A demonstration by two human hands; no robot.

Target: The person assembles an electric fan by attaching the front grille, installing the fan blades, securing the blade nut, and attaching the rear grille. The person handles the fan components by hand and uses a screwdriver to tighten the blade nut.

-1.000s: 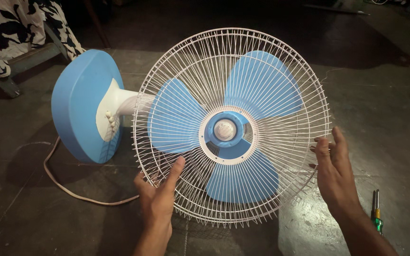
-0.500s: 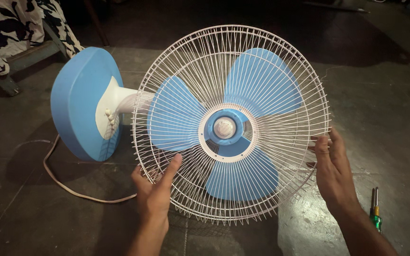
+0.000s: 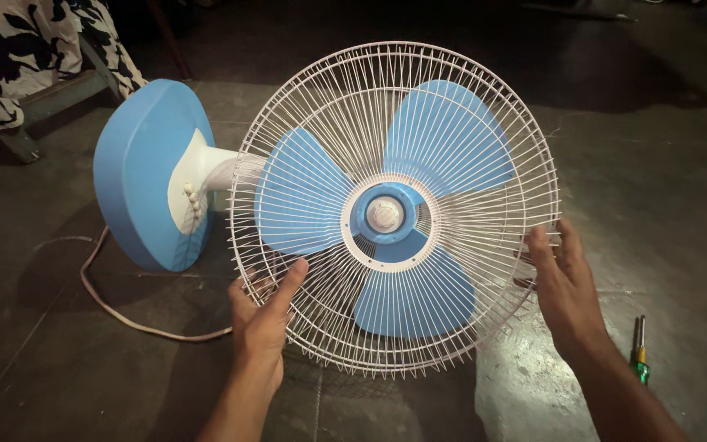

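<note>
A table fan lies on its back on the dark floor, its white wire guard (image 3: 484, 115) facing up at me. Three light blue blades (image 3: 448, 135) and a blue hub (image 3: 384, 214) show through the wires. The round blue base (image 3: 137, 176) stands on edge at the left, joined by a white neck (image 3: 218, 173). My left hand (image 3: 262, 315) grips the lower left rim of the guard, thumb laid over the wires. My right hand (image 3: 562, 282) holds the right rim with its fingers curled onto it.
A pale power cord (image 3: 120, 315) loops on the floor from the base toward my left arm. A green-handled screwdriver (image 3: 639, 352) lies at the right. Black and white patterned cloth (image 3: 18, 41) drapes over a wooden frame at the top left.
My right hand has closed in from beside the guard and now grips its right rim. The left hand keeps its hold. The view has shifted slightly.
</note>
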